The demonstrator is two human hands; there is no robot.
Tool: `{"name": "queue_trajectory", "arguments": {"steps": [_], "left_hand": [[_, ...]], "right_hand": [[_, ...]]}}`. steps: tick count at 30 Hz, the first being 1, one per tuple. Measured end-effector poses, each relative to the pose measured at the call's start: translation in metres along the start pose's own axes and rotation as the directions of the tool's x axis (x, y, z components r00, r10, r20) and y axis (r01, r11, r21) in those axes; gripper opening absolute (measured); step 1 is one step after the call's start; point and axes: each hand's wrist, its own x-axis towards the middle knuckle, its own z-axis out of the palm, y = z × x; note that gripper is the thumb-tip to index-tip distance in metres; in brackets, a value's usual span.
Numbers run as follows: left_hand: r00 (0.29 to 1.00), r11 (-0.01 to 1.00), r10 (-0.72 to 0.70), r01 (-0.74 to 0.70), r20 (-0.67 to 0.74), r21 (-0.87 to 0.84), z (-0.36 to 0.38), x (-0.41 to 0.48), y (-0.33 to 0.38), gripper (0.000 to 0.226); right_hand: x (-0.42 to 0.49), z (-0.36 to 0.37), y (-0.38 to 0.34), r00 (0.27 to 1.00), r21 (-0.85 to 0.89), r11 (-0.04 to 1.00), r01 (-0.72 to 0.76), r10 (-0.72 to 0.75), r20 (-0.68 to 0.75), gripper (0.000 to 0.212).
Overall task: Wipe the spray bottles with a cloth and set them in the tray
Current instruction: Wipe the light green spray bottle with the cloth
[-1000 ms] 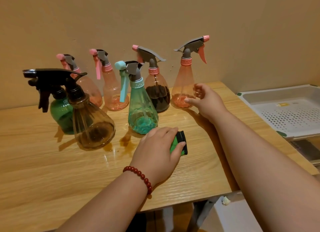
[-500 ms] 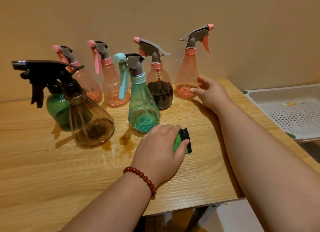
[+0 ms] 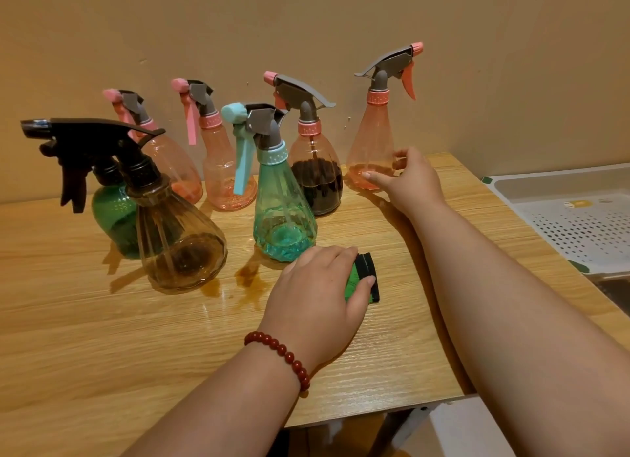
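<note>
Tabletop (image 3: 102, 337): rightmost pink bottle (image 3: 370, 143) in right hand (image 3: 412, 180), cloth (image 3: 368, 272) under left hand (image 3: 317, 293).

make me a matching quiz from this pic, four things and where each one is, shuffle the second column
Things
1. rightmost pink bottle
2. green and black cloth
3. white tray
4. brown bottle with black trigger

Places
a. on the table, under the left hand
b. front left of the bottle group
c. past the table's right end, no bottles in the part shown
d. base held between the thumb and fingers of the right hand

Pairs: 1-d, 2-a, 3-c, 4-b
</note>
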Motion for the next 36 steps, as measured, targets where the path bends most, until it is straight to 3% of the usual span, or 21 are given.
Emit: {"name": "queue_trajectory", "arguments": {"steps": [6, 16, 21, 26, 32, 36], "left_hand": [[1.000, 1.000, 0.003, -0.003, -0.004, 0.000, 0.000, 0.000, 0.000, 0.053], [1.000, 1.000, 0.003, -0.003, -0.007, -0.004, 0.001, 0.000, -0.001, 0.052], [1.000, 1.000, 0.005, -0.005, -0.006, 0.001, 0.000, -0.001, 0.000, 0.052], [1.000, 1.000, 0.004, -0.004, 0.008, 0.000, -0.003, -0.004, 0.000, 0.052], [0.998, 1.000, 0.014, -0.014, -0.066, -0.014, -0.017, -0.020, 0.000, 0.044], [0.996, 0.999, -0.031, 0.030, -0.080, -0.021, -0.031, -0.043, -0.014, 0.041]], "right_hand": [[0.000, 0.001, 0.002, 0.999, -0.008, 0.999, 0.049, -0.049, -0.011, 0.062], [-0.001, 0.002, 0.003, 0.998, -0.035, 0.997, 0.064, -0.065, -0.013, 0.064], [-0.009, 0.001, 0.000, 0.995, -0.110, 0.993, 0.037, -0.047, -0.085, 0.080], [-0.031, -0.007, -0.008, 0.983, -0.126, 0.991, 0.049, -0.070, -0.172, 0.072], [-0.080, 0.002, -0.020, 0.975, -0.042, 0.988, 0.146, -0.151, -0.161, 0.058], [-0.111, 0.008, -0.034, 0.982, 0.074, 0.981, 0.177, -0.171, -0.079, 0.053]]}}
